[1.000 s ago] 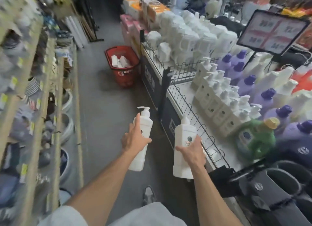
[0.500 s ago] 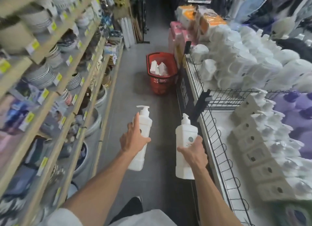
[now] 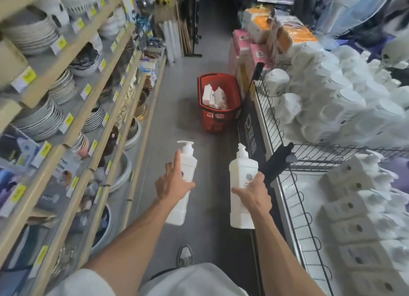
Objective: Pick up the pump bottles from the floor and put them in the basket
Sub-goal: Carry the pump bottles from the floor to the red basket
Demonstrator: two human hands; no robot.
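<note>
I hold two tall white pump bottles upright above the aisle floor. My left hand (image 3: 171, 184) grips the left pump bottle (image 3: 184, 163) around its middle, index finger stretched up its side. My right hand (image 3: 253, 195) grips the right pump bottle (image 3: 241, 169) at mid-height. Ahead on the floor stands the red basket (image 3: 218, 118), against the display stand, with several white bottles (image 3: 213, 96) lying inside it. The basket is well beyond both hands.
Wooden shelves of plates and bowls (image 3: 44, 109) line the left side. On the right a wire-fenced display table (image 3: 296, 207) carries white pump bottles and white packs (image 3: 332, 101). Pink and orange packages (image 3: 250, 50) are stacked behind the basket. My shoe (image 3: 184, 254) is on the grey floor.
The view has swung left and moved forward down the aisle, so the red basket now lies nearer and straight ahead. Both hands still hold their bottles the same way.
</note>
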